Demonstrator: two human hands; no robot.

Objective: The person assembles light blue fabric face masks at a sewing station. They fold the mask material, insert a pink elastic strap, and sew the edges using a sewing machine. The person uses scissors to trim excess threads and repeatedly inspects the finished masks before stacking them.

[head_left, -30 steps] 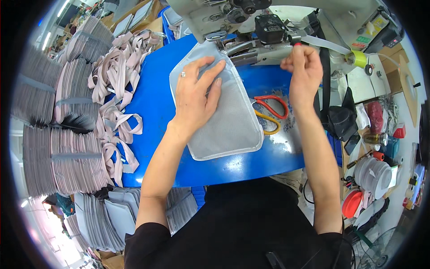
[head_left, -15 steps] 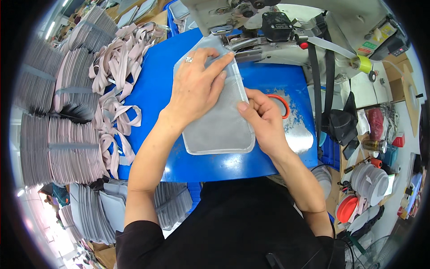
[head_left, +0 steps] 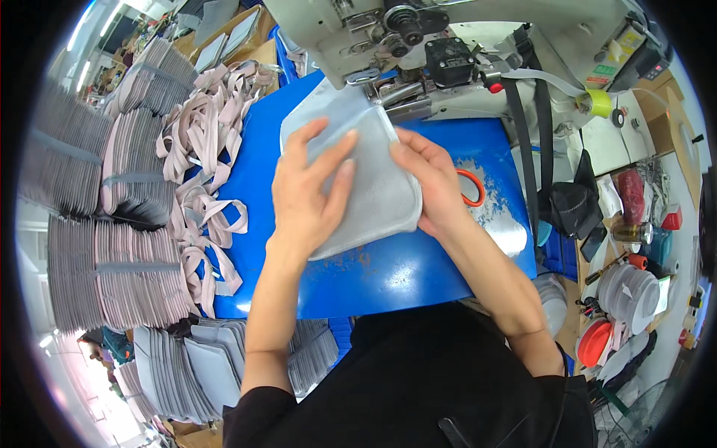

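Observation:
A grey mesh fabric panel (head_left: 373, 198) with a pale bound edge lies at a slant on the blue table (head_left: 358, 287). Its far end reaches the presser foot of a sewing machine (head_left: 364, 77). My right hand (head_left: 435, 183) grips the panel's right edge between thumb and fingers, and this side is slightly lifted and bent. Over the panel's left part hovers my left hand (head_left: 308, 198), fingers spread and blurred, holding nothing. Whether its fingertips touch the fabric I cannot tell. Just right of my right hand lies an orange-red ring-shaped handle (head_left: 472, 187), partly hidden.
Pale pink straps (head_left: 213, 142) lie heaped along the table's left side. Beyond them stand tied stacks of grey panels (head_left: 138, 261). Black straps (head_left: 549, 134) hang at the right, near a yellow tape roll (head_left: 596, 103). Farther right is a cluttered side bench.
My left hand has lifted from the panel and drawn back toward me, fingers spreading. The panel has turned and its right edge has bent up, with my right hand farther along it.

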